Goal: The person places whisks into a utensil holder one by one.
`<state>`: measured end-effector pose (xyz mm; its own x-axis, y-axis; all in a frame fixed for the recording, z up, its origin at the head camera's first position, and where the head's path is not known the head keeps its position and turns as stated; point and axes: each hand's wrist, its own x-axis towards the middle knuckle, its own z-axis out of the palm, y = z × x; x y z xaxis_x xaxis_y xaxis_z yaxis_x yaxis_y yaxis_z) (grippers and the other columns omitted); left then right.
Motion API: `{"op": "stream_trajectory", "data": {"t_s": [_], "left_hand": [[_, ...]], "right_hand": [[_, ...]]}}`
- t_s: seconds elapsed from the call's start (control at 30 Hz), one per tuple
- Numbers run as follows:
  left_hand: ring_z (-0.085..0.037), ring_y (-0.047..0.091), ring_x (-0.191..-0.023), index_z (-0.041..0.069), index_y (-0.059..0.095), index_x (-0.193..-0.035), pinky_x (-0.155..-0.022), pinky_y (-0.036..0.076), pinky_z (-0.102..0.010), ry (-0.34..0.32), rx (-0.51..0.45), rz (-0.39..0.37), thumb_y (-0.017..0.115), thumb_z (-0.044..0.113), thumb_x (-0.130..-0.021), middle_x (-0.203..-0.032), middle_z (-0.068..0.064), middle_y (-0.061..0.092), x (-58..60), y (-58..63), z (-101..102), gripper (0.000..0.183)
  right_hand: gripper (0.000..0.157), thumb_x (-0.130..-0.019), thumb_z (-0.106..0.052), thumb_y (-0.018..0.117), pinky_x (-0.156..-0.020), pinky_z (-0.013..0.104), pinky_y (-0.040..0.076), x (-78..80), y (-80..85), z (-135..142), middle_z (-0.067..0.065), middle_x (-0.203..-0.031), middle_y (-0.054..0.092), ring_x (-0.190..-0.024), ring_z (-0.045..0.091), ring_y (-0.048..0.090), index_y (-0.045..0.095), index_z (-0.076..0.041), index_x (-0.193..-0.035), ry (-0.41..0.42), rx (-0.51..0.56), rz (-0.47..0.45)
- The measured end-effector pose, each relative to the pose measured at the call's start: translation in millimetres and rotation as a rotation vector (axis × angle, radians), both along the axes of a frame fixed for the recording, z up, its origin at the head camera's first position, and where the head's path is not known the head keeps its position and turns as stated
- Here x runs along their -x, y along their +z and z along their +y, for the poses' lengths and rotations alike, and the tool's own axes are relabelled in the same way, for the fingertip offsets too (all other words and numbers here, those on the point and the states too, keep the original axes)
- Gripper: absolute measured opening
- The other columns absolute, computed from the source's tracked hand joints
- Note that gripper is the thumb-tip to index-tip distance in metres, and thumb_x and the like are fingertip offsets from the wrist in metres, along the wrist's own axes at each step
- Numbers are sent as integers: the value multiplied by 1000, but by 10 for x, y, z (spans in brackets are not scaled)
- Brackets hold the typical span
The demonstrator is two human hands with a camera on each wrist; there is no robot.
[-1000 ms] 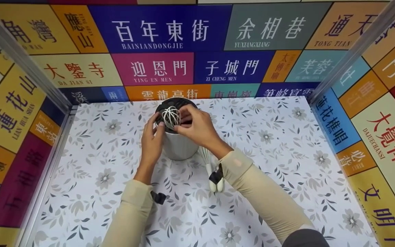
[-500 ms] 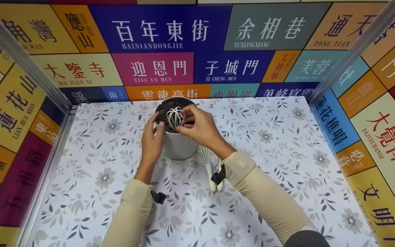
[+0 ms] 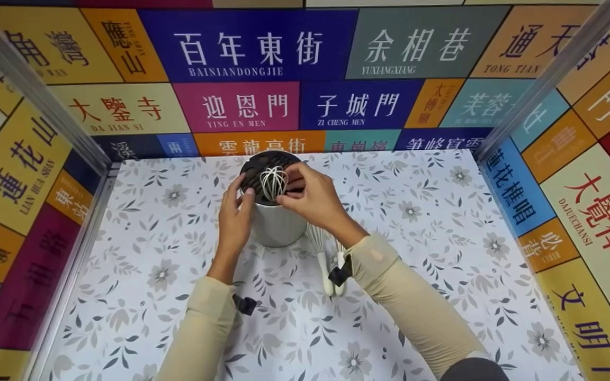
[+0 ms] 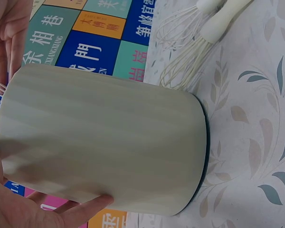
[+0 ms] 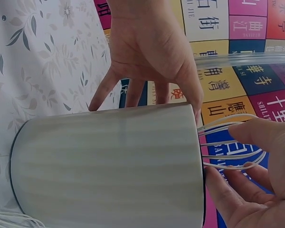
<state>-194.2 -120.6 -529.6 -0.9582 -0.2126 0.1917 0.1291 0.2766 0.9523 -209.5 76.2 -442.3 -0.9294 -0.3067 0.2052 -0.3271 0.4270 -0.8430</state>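
A light grey utensil holder [image 3: 278, 227] stands upright near the back of the table, its top dark and apparently perforated. The left hand [image 3: 235, 217] holds its left side, with the thumb at the rim and the fingers against the wall [image 5: 118, 161]. At the top, the right hand [image 3: 313, 198] pinches a white whisk [image 3: 273, 182] between thumb and fingers. Its wire loops [image 5: 232, 147] stick up above the rim; the handle is hidden, seemingly inside the holder. Two more whisks lie beside the holder, one cream-handled [image 3: 327, 272] and one [image 4: 210, 5] partly behind the right wrist.
A white tabletop [image 3: 141, 254] with grey leaves and flowers lies under everything. Colourful sign-printed panels [image 3: 236, 103] rise at the back and sides, with clear corner strips [image 3: 543, 74]. Black straps [image 3: 244, 304] sit at both wrists.
The right hand and the whisk in it have shifted a little to the right across the holder's top. The left hand and the holder have stayed in place.
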Motion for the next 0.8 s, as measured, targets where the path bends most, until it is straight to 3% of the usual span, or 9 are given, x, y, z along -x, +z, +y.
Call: {"op": "stream_trajectory", "data": {"t_s": [0.27, 0.5, 0.8], "left_hand": [[-27, 47, -141, 21, 48, -153, -117, 42, -46, 6, 21, -8, 51, 35, -107, -152, -13, 48, -10, 18, 3, 48], [-25, 46, -142, 19, 50, -152, -117, 42, -44, 16, 21, 2, 52, 32, -107, -151, -14, 50, -18, 20, 17, 47], [-23, 44, -144, 20, 50, -151, -119, 41, -44, 14, 2, -7, 51, 31, -107, -154, -11, 48, -3, 16, 15, 46]], "right_hand": [[48, -81, -13, 86, -84, 22, 61, -17, -9, 100, 10, -113, 69, -99, 21, 73, 62, -4, -120, -9, 49, -9], [49, -80, -9, 85, -86, 31, 63, -33, -34, 250, 13, -115, 70, -101, 26, 74, 61, -2, -122, -35, 108, -39], [44, -83, -11, 83, -87, 31, 62, -75, -73, 434, 15, -116, 69, -101, 24, 74, 62, -7, -121, -61, 170, -85]]}}
